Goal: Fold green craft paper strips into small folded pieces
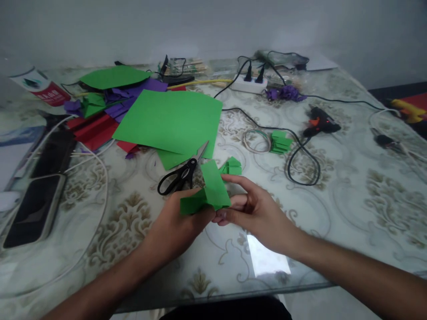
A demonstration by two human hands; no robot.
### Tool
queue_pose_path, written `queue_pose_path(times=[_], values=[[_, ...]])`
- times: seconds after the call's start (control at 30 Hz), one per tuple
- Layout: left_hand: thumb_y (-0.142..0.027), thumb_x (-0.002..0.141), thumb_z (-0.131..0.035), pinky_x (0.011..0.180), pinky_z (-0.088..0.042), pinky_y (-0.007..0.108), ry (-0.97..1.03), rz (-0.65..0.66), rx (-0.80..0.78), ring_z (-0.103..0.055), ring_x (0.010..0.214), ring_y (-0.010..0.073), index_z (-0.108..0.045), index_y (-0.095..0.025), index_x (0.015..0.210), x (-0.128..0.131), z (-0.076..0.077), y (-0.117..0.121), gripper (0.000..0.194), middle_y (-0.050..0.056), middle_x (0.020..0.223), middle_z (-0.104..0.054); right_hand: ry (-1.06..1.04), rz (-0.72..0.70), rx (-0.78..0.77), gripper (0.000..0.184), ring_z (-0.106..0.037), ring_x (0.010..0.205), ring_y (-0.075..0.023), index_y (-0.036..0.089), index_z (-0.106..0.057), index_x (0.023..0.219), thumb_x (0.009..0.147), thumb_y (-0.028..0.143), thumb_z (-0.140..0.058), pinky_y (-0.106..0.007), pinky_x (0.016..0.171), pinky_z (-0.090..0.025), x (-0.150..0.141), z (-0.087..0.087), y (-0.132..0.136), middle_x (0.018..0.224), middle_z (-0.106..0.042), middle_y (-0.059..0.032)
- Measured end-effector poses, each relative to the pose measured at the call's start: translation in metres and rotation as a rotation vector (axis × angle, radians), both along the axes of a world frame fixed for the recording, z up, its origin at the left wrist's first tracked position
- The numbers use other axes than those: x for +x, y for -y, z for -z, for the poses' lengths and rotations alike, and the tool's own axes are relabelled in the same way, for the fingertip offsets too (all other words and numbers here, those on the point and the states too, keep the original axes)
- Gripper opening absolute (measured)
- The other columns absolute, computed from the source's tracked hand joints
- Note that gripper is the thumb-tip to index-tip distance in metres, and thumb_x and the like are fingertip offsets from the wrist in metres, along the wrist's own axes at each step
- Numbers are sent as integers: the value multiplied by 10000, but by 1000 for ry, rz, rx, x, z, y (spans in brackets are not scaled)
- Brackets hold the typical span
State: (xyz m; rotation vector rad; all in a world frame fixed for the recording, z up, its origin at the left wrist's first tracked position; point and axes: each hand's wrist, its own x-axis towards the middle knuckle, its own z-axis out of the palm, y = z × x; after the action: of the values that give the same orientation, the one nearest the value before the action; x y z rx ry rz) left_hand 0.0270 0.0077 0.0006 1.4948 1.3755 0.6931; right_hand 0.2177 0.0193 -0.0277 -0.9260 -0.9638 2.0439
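Note:
Both my hands meet over the table's near middle on a folded piece of green paper [211,191]. My left hand [178,220] is closed, pinching the paper's lower left part. My right hand [253,209] is closed on its right edge, fingers curled under and the index finger stretched along the top. Just beyond the paper lie black-handled scissors [183,174] and a small folded green piece [231,166]. A large green sheet [171,120] lies flat behind the scissors.
Red, purple and green paper scraps [100,111] pile at the back left. A phone [35,209] and cables lie at the left. A glue gun [320,124], power strip [248,83], tape roll [256,140] and stacked green pieces [280,142] sit at the right.

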Motion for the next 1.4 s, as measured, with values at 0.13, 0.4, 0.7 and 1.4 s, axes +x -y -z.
queue_pose_path(times=[0.13,0.4,0.7,1.4], values=[[-182,865,-589,472,-307,226,2,22,-15,-400,467,90,-581,-199,638,0,-1,-1,229,-82,502,-476,-34,7,-1,627,-788,708,-135,237,-494,1327,805,157,-834,-289,772,-622,0,0,0,755,-808,38],[-254,859,-652,469,-303,214,-5,-13,16,-420,520,97,-522,-195,619,0,3,5,279,-61,549,-497,-71,7,-71,678,-785,697,-130,235,-490,1280,741,203,-899,-275,762,-632,-1,-3,-1,753,-819,27],[-269,872,-614,487,-335,225,-132,0,149,-450,542,115,-523,-201,641,-1,4,9,257,-44,561,-505,-38,-5,-120,569,-780,688,-126,214,-544,1192,728,139,-864,-269,763,-630,-1,-6,-4,761,-819,23],[-184,893,-519,471,-338,233,-474,33,517,-493,426,111,-468,-218,708,2,0,13,195,-64,526,-499,-9,71,-67,433,-770,635,-129,214,-517,1162,786,147,-721,-267,700,-641,-7,-3,0,684,-775,62]])
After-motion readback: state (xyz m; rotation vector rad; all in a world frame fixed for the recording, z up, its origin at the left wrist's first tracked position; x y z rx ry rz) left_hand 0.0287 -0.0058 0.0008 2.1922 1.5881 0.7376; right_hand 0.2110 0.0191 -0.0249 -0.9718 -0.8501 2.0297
